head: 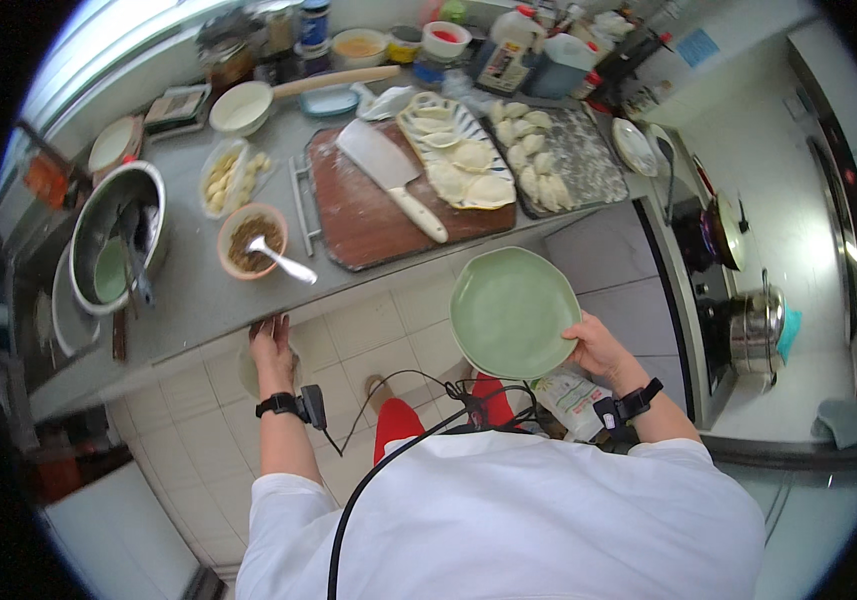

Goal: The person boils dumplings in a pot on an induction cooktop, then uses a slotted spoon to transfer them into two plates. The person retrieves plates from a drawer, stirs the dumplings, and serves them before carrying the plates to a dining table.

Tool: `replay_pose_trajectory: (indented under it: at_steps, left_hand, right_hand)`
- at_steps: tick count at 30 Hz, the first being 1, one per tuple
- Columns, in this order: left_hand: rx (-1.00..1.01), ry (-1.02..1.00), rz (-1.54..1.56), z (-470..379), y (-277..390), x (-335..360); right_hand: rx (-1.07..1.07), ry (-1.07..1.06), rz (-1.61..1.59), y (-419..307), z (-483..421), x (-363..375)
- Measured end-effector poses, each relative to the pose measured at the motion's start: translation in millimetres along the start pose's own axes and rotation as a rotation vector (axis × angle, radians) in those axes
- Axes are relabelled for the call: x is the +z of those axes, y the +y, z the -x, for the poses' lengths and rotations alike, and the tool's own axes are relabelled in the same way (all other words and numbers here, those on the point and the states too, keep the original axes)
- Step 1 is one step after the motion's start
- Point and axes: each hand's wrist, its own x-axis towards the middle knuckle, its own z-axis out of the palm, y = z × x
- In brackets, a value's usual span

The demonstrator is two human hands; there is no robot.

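A pale green ceramic plate (516, 311) is held out level by its right rim in my right hand (599, 346), over the floor in front of the counter. My left hand (272, 346) reaches to the counter's front edge, its fingertips dark in shadow there. A pale rounded thing (249, 373) shows behind that hand, too blurred to name. On the counter nearest the left hand stands an orange-rimmed bowl (229, 264) of brown filling with a metal spoon (289, 266) in it. A cleaver (387, 161) lies on the brown cutting board (353, 225).
Dumplings fill a striped oblong dish (507, 199) and part of a floured dark board (586, 165). A steel basin (79, 277) holding utensils stands at left. To the right, a steel pot (757, 334) sits by the stove. A black cable (349, 517) hangs across my body.
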Motion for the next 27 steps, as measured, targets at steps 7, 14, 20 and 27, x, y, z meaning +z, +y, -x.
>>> replay_pose_trajectory:
  at_steps: [7,14,20,27]
  left_hand:
    - [-0.095,-0.021,0.023,-15.9,-21.2,-2.9]
    - [0.025,-0.19,-0.094,-50.4,-48.6,-30.1]
    - [-0.092,0.004,0.187,-30.2,-50.0,-3.6]
    - [-0.427,-0.067,-0.453,47.4,-68.5,79.8]
  right_hand:
    - [-0.129,0.154,-0.226,5.7,39.2,-42.3]
    - [-0.209,0.296,-0.32,14.0,55.1,-96.3]
    - [-0.287,0.336,-0.38,0.9,50.5,-143.0]
    - [-0.387,0.368,-0.388,-25.6,42.2,-216.0]
